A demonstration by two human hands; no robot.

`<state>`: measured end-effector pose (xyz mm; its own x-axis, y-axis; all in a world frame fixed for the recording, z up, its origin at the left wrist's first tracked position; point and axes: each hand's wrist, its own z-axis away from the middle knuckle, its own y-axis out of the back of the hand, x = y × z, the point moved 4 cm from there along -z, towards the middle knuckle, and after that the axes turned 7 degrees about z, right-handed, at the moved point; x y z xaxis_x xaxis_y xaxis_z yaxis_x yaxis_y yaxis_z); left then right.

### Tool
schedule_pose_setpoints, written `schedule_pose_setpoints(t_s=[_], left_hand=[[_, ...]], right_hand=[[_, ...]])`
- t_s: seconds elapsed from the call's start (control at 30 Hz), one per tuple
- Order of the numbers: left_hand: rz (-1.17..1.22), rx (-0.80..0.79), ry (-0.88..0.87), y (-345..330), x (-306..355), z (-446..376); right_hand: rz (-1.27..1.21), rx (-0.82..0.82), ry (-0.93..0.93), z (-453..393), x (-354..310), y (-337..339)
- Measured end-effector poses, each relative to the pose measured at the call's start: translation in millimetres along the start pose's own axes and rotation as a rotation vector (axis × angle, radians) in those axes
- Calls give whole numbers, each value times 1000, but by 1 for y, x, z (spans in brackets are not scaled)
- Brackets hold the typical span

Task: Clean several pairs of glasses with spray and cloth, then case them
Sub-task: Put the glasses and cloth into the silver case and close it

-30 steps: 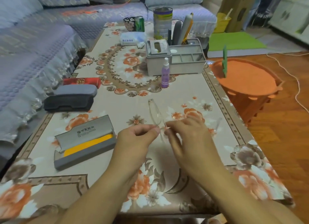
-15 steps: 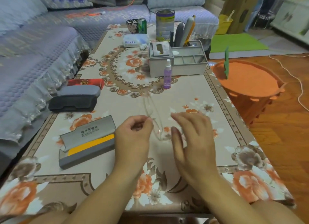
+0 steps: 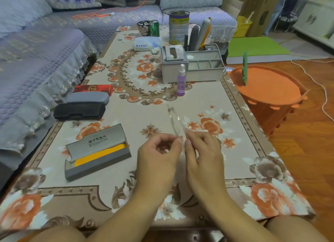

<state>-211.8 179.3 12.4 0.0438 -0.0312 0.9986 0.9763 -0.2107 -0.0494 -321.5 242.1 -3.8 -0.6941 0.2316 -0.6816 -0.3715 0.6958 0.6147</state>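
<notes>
My left hand (image 3: 159, 151) and right hand (image 3: 202, 148) meet over the near middle of the table (image 3: 207, 101), fingers curled, each pinching the near end of a pair of clear-framed glasses (image 3: 174, 122). The glasses point away from me, raised off the floral cloth, and are so transparent that I cannot tell exactly where my fingertips close on the frame.

Just left of my left hand lies an open grey glasses case (image 3: 98, 151) with a yellow cloth (image 3: 101, 154) showing inside it. Farther left, near the table edge, three shut cases sit side by side: a black case (image 3: 79, 111) nearest, a grey case (image 3: 88, 98) touching it behind, and a red case (image 3: 94, 89) beyond that.

Ahead of the glasses stands a small purple spray bottle (image 3: 181, 81), upright, just in front of a grey desk organiser (image 3: 191, 66). Behind that are a tall tin (image 3: 179, 27), a green can (image 3: 154, 28) and a tissue packet (image 3: 147, 44). An orange basket (image 3: 267, 92) sits on the floor beside the table's right edge, and a sofa (image 3: 36, 57) runs along the left.
</notes>
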Motion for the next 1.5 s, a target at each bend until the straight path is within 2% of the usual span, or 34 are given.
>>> schedule_pose_setpoints(t_s=[0.13,0.3,0.4,0.5,0.6,0.7,0.83,0.97,1.1,1.23,1.3,1.4,1.5], left_hand=[[-1,24,3,5,0,-4],[-78,-32,-44,9,7,3],[-86,-5,-98,23,15,7],[-35,83,-97,53,24,-2],[47,160,-22,93,28,-17],[119,183,48,129,33,-28],[-81,121,28,160,43,-42],[-231,103,-55,180,45,-58],[-273,37,13,198,41,-72],[-314,218,99,248,38,-83],[-332,276,147,269,35,-86],[-341,262,239,285,18,-94],[-236,184,361,285,-2,-97]], right_hand=[[79,-89,128,-1,0,-2],[-140,-64,31,-5,1,7],[-228,-46,6,-6,-19,7],[-168,-155,121,-9,-57,-9],[-101,-285,247,-14,-94,-31],[-114,-404,287,-22,-120,-55],[-153,-429,257,-39,-143,-79],[-78,-523,303,-48,-160,-101],[2,-636,329,-68,-167,-120],[128,-846,331,-92,-170,-138],[252,-970,428,-93,-176,-150],[467,-1150,598,-75,-184,-173],[616,-1200,686,-57,-181,-188]])
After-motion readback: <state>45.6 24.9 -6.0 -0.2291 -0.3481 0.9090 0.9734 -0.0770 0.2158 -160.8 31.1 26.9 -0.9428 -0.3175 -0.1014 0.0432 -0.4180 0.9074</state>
